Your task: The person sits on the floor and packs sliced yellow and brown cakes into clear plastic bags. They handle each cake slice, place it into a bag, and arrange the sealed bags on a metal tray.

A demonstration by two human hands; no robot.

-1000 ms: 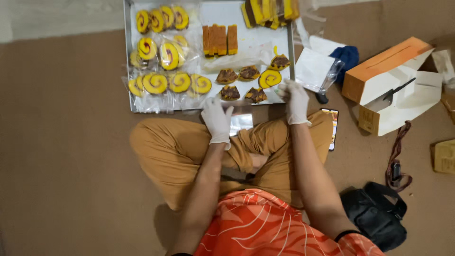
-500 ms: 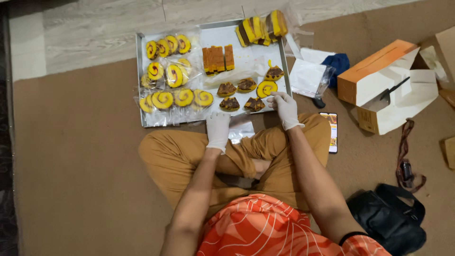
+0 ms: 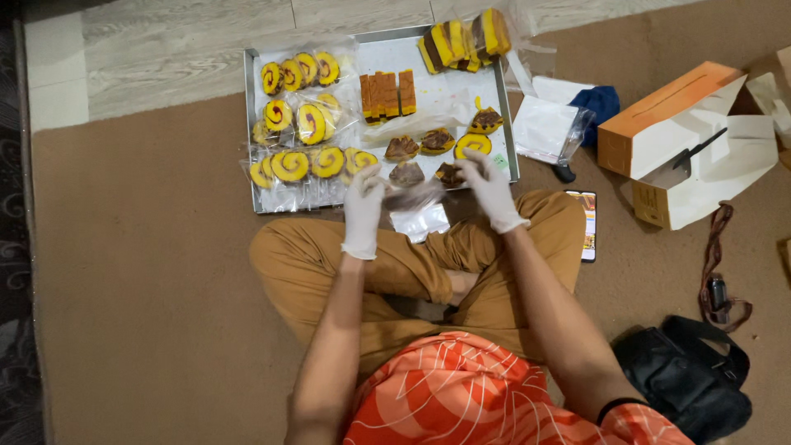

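A clear plastic bag (image 3: 412,196) is pinched between both gloved hands, just in front of the metal tray (image 3: 250,132). The left hand (image 3: 363,206) holds one end and the right hand (image 3: 488,188) holds the other. In the tray lie wrapped yellow roll slices (image 3: 301,161), small brown cakes (image 3: 420,148) and orange layered slices (image 3: 387,93). Right of the tray, on the floor, stands an open orange and white box (image 3: 684,140).

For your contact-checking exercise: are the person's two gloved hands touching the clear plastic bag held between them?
Touching. The head view shows the left hand and right hand each gripping an end of the clear plastic bag, just in front of the metal tray.
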